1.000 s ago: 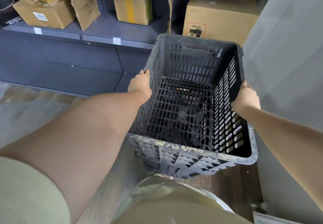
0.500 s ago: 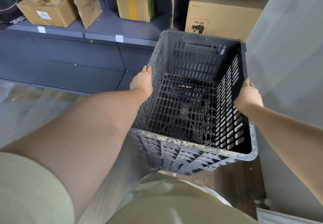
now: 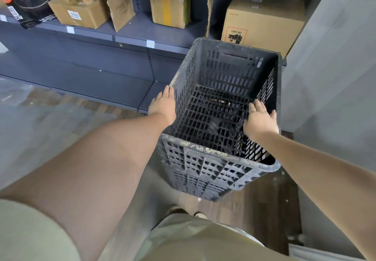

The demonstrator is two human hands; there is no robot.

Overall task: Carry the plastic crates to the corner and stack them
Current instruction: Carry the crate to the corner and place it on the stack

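A: Releasing: both hands, left [image 3: 163, 106] and right [image 3: 260, 118], now open with fingers spread, no longer gripping the black perforated plastic crate [image 3: 219, 118].

B: Crate sits in the corner beside the grey wall [image 3: 329, 77]; placement appears complete.

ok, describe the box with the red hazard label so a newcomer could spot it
Look at the grey shelf along the wall, at its right end by the corner. The big cardboard box behind the black crate is it: the only one bearing a red-hatched UN 3481 label.
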